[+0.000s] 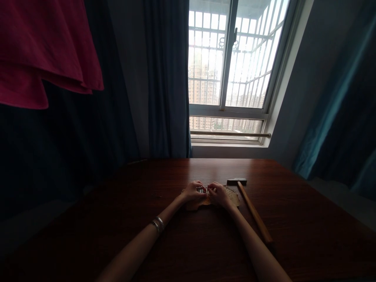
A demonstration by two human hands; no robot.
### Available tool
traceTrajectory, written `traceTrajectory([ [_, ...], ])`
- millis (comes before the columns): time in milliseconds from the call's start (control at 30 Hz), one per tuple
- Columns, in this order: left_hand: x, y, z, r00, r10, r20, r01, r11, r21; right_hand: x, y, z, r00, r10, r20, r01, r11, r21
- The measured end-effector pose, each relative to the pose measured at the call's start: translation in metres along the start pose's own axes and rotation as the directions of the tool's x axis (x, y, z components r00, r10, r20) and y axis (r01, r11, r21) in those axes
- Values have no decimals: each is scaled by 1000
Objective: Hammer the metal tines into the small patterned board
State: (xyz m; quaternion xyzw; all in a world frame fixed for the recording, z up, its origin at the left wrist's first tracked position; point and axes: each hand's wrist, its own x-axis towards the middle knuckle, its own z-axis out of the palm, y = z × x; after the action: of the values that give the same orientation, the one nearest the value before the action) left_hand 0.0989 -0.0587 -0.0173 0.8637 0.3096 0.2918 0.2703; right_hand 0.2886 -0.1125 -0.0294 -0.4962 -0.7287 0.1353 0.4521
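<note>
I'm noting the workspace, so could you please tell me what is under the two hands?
A tan, irregular-edged flat piece shows beside the left hand and right hand, on the wood-grain table. Whatever lies directly beneath them is hidden.

No readable text, label, brand, number or sign is showing.
</note>
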Motion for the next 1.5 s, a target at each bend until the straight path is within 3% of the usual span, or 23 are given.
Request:
traceTrajectory([
  [167, 2, 4, 2, 999, -35, -42, 38, 997, 65, 0, 3, 2, 1000, -13, 2, 13, 1000, 4],
  [467, -3, 9, -8, 1000, -1, 19, 2, 1000, -28, -1, 4, 2, 1000, -23, 0, 23, 1000, 4],
  [867, 2, 6, -9, 1000, 1, 9, -1, 999, -39, 0, -2, -1, 1000, 1, 24, -1, 1000, -11],
  [1167, 7, 12, 1, 1000, 13, -19, -12, 998, 54, 1, -4, -4, 999, 20, 37, -19, 1000, -22],
  [1500, 9, 8, 7, 998, -27, -48, 27, 1000, 5, 0, -6, -5, 999, 28, 36, -27, 1000, -15],
])
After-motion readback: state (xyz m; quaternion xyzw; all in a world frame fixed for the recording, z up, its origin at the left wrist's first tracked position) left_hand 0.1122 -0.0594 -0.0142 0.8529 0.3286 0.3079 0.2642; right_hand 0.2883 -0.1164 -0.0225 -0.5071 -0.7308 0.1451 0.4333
